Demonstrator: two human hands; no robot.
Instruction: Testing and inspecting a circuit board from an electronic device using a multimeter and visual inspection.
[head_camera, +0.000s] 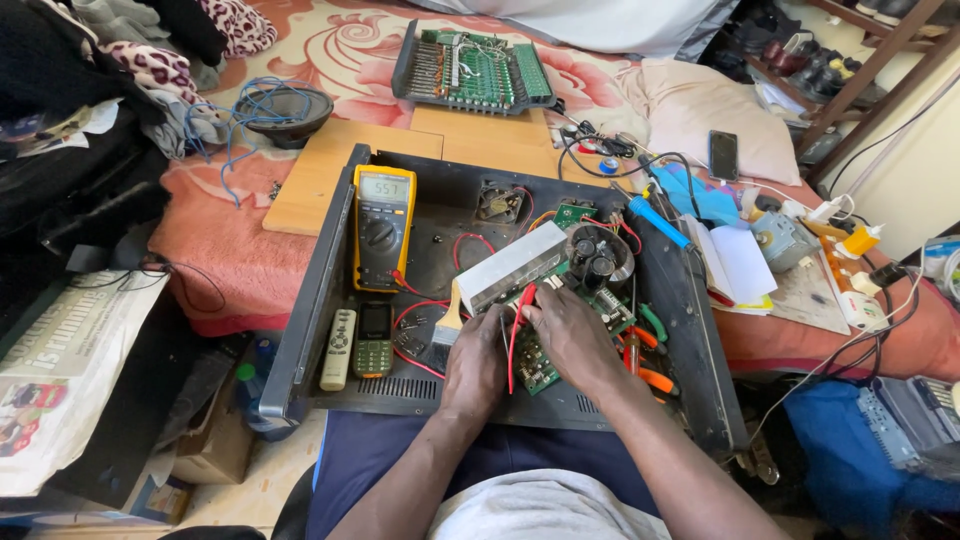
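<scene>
Hands at work inside an opened black equipment chassis (320, 300) that lies across the person's lap. Left hand (475, 365) rests on the near part of the green circuit board (535, 368), fingers closed narrowly around a dark probe whose tip points down at the board. Right hand (572, 335) lies just beside it, to the right, fingers pinched on a red probe (517, 335) with its red lead running down between the two hands. The board sits in the near-right half of the chassis, touching a silver finned heat sink (512, 266) that runs diagonally along its far-left edge. Dark cylindrical capacitors (598, 252) stand at the far-right end of the heat sink. A small paintbrush (450, 318) lies just left of the left hand. Yellow multimeter (383, 226), display lit, rests on the far-left part of the chassis floor; red leads curl from it toward the hands. Near it, toward the viewer, lie a pale remote control (338, 350) and a dark keypad phone (374, 340), side by side. Orange-handled pliers (652, 378) lie right of the right hand. A blue-handled tool (658, 222) crosses the far-right rim. Well beyond the chassis, a second green circuit board in a dark frame (472, 68) sits on the floral bedspread (340, 50), with a loose speaker cone (284, 112) and blue wire at far left.
</scene>
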